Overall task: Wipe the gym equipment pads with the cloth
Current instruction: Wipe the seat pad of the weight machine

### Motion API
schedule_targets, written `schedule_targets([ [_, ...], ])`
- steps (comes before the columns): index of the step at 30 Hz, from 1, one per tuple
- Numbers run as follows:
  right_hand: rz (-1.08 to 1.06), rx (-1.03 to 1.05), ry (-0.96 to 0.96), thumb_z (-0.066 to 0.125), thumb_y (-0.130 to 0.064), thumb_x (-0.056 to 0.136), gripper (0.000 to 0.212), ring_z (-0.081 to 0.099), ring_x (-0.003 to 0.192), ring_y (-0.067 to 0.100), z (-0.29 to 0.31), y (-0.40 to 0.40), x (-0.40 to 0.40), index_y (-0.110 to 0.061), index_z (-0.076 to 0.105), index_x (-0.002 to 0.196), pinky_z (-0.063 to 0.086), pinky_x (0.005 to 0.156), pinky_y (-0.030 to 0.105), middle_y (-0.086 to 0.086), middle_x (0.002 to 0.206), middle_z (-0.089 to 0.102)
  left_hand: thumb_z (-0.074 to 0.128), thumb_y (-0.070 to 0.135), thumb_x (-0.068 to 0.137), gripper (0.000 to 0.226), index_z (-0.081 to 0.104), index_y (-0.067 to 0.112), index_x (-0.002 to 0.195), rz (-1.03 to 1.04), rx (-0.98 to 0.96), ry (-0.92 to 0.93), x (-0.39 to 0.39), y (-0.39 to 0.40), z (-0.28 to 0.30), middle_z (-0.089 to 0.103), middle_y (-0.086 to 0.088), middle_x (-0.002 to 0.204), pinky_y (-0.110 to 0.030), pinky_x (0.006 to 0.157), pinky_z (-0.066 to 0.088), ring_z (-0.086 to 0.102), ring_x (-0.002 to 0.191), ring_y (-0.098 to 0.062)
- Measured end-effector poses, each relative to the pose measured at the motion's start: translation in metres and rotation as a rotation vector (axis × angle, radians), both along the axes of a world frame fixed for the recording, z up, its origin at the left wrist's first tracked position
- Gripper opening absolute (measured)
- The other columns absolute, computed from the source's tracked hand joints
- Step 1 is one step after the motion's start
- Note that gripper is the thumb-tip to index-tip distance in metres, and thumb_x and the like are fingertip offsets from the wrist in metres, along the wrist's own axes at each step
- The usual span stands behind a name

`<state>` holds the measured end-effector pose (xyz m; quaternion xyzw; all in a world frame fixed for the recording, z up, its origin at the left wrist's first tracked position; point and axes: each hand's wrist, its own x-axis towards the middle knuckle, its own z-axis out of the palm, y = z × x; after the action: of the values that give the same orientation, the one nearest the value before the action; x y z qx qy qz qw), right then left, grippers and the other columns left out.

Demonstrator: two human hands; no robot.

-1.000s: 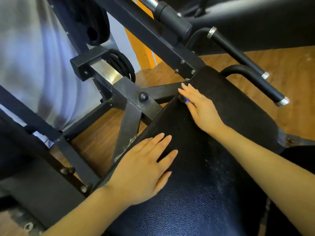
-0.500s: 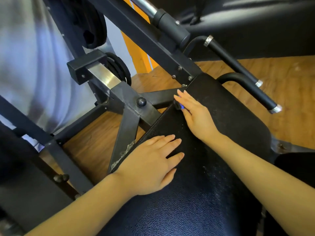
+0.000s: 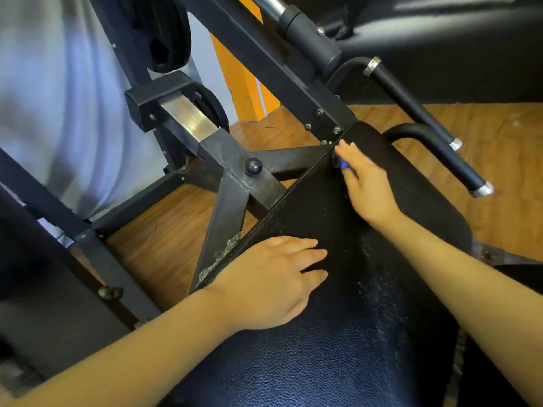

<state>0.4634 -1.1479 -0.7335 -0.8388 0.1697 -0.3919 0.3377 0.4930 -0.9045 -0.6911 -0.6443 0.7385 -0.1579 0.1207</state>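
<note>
A black textured seat pad (image 3: pixel 323 362) fills the lower middle of the head view. Its far part looks matte, as if a dark cloth (image 3: pixel 308 207) lies over it, but I cannot tell for sure. My left hand (image 3: pixel 270 283) lies flat on the pad near its left edge, fingers straight and pointing right. My right hand (image 3: pixel 367 186) presses with straight fingers at the pad's far left corner. A small blue bit (image 3: pixel 342 165) shows under its fingers. White specks dot the pad between my hands.
The machine's black steel frame (image 3: pixel 229 177) runs along the pad's left edge. Two black grip handles (image 3: pixel 440 160) stick out at the far right. Weight plates (image 3: pixel 164 33) hang at the top left, beside a person in a light shirt (image 3: pixel 58 98). The wooden floor (image 3: pixel 164 242) lies below.
My right hand has slid a little along the pad's far edge toward the corner and is blurred by motion. My left hand stays flat in the same spot.
</note>
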Motion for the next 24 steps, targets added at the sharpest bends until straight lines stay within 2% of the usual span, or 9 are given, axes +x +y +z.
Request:
schedule_targets([
  [3,0.267,-0.214,-0.018,0.047,0.008,0.092,0.051,0.021,0.140,0.007,-0.006,0.035,-0.014,-0.008,0.044,0.140,0.012,0.115,0.015,0.001,0.149,0.035,0.056,0.036,0.089,0.036,0.066,0.027,0.122,-0.009,0.007,-0.011,0.000,0.001,0.001,0.059,-0.002,0.135,-0.038,0.104,0.044,0.050,0.129,-0.021],
  [5,0.343,-0.306,0.008,0.048,0.010,0.091,0.051,0.020,0.140,0.009,-0.008,0.031,-0.016,-0.006,0.044,0.140,0.008,0.114,0.011,-0.001,0.148,0.033,0.054,0.039,0.090,0.036,0.065,0.030,0.123,-0.035,0.021,-0.025,-0.001,0.001,-0.001,0.058,-0.001,0.137,-0.038,0.107,0.042,0.049,0.130,-0.020],
  [7,0.246,-0.284,0.000,0.048,0.008,0.093,0.050,0.020,0.140,0.011,-0.007,0.007,-0.009,-0.008,0.044,0.140,0.008,0.115,0.012,-0.003,0.148,0.032,0.046,0.044,0.092,0.038,0.064,0.033,0.124,-0.051,0.040,-0.036,-0.001,0.000,-0.002,0.056,0.003,0.138,-0.037,0.110,0.039,0.048,0.132,-0.017],
  [11,0.030,-0.097,-0.024,0.046,0.002,0.097,0.046,0.021,0.138,0.006,0.001,-0.011,0.003,-0.011,0.043,0.141,0.017,0.119,0.031,0.002,0.150,0.037,0.041,0.049,0.093,0.040,0.062,0.036,0.124,-0.050,0.052,-0.045,0.002,-0.003,0.003,0.054,0.007,0.139,-0.035,0.110,0.034,0.046,0.133,-0.015],
  [13,0.077,-0.111,-0.027,0.046,0.005,0.095,0.048,0.022,0.138,0.007,-0.001,0.011,-0.001,-0.010,0.044,0.141,0.016,0.119,0.029,0.002,0.150,0.038,0.042,0.049,0.093,0.040,0.063,0.036,0.125,-0.040,0.056,-0.036,0.002,-0.003,0.003,0.054,0.007,0.139,-0.035,0.112,0.033,0.046,0.133,-0.015],
  [16,0.317,-0.265,-0.034,0.044,0.008,0.092,0.050,0.024,0.141,0.013,-0.014,0.054,-0.021,-0.006,0.045,0.139,0.012,0.118,0.021,0.004,0.148,0.037,0.043,0.047,0.093,0.039,0.064,0.036,0.124,-0.035,0.076,-0.020,0.000,-0.002,0.002,0.056,0.006,0.137,-0.035,0.111,0.034,0.048,0.131,-0.015],
  [18,0.413,-0.348,-0.013,0.042,0.007,0.092,0.050,0.022,0.142,0.012,-0.018,0.056,-0.029,-0.005,0.044,0.140,0.012,0.118,0.022,0.005,0.149,0.036,0.044,0.045,0.093,0.037,0.067,0.034,0.120,-0.056,0.092,0.002,-0.001,-0.001,0.002,0.059,0.007,0.134,-0.033,0.109,0.036,0.051,0.129,-0.014],
  [21,0.286,-0.306,-0.025,0.046,0.006,0.093,0.049,0.023,0.142,0.016,-0.017,0.023,-0.022,-0.006,0.043,0.141,0.012,0.119,0.022,0.005,0.150,0.035,0.045,0.040,0.093,0.035,0.069,0.032,0.117,-0.085,0.115,0.050,-0.003,-0.001,0.003,0.061,0.008,0.131,-0.029,0.107,0.038,0.052,0.127,-0.012],
  [24,0.167,-0.206,-0.031,0.048,0.007,0.093,0.049,0.024,0.143,0.020,-0.015,0.024,-0.021,-0.005,0.043,0.141,0.008,0.114,0.010,0.004,0.150,0.034,0.044,0.039,0.093,0.035,0.069,0.032,0.116,-0.102,0.110,0.058,-0.001,-0.001,0.002,0.061,0.009,0.131,-0.029,0.108,0.036,0.052,0.127,-0.012],
])
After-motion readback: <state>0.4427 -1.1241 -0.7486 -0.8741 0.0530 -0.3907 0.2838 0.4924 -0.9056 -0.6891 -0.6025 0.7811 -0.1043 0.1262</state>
